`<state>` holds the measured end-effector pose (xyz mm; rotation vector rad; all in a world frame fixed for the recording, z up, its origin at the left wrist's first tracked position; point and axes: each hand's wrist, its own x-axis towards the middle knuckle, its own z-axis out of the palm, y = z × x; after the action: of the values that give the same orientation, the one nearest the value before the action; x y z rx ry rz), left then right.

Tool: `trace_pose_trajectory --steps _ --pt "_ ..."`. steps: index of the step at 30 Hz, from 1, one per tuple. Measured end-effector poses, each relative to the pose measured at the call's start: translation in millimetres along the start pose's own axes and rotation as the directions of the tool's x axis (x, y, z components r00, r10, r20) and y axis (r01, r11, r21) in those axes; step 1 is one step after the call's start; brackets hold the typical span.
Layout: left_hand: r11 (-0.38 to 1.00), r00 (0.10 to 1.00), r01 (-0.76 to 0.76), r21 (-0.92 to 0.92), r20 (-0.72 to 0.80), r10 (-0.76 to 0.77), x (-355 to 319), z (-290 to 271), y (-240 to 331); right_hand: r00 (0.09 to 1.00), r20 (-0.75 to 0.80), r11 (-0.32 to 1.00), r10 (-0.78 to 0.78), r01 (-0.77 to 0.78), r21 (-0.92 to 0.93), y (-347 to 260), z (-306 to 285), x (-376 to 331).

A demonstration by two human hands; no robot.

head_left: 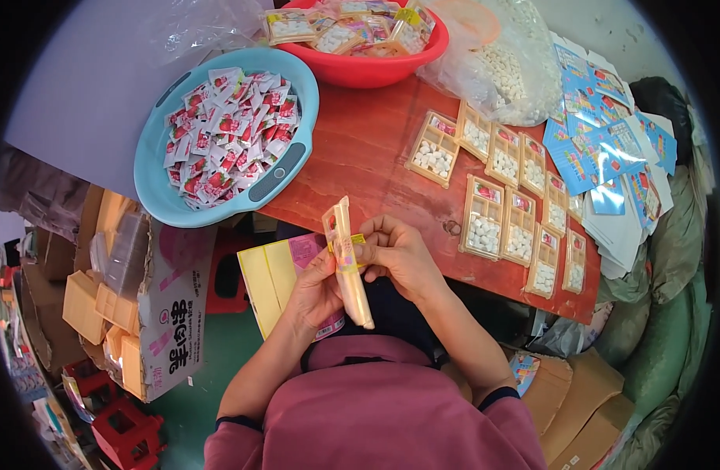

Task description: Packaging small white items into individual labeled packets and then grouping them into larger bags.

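Observation:
In front of my body my left hand (311, 288) is closed around a slim filled candy tray (346, 270), held upright and seen nearly edge-on. My right hand (399, 252), also closed, pinches a yellow label (357, 239) against the tray's right side, with thumb and forefinger pressed together. How far the label is stuck down cannot be made out. Across my lap, behind the left hand, lies a yellow sticker sheet (270, 276) with pink printed parts, partly covered by the hand and tray.
Several open compartment trays (485, 219) with white candies and small sachets lie on the red table (360, 157). A blue basin (148, 168) holds strawberry sachets. Beyond are a red basin (360, 72) of packed trays, a candy bag (505, 66) and blue cards (602, 149). A carton (176, 313) holds empty trays.

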<state>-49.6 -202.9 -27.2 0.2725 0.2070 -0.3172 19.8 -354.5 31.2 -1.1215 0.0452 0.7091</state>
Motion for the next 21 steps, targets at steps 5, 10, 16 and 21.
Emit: trace_pose_trajectory --steps 5,10,16,21 --pt "0.982 0.991 0.112 -0.153 -0.052 -0.121 -2.6 4.2 4.2 1.000 0.009 0.945 0.022 -0.018 -0.327 -32.1 21.3 -7.7" --pt "0.990 0.993 0.119 -0.074 -0.017 -0.121 1.7 9.1 9.5 0.996 0.045 0.908 0.075 -0.049 -0.417 -37.4 23.0 -3.5" --pt "0.997 0.984 0.052 -0.063 -0.165 -0.062 -9.0 32.3 6.6 0.996 0.091 0.892 0.008 0.034 -0.452 -22.1 12.6 2.0" --pt "0.979 0.994 0.017 -0.203 -0.101 -0.038 -6.0 32.9 8.1 0.990 0.117 0.866 -0.077 0.124 -0.484 -16.0 8.1 4.6"
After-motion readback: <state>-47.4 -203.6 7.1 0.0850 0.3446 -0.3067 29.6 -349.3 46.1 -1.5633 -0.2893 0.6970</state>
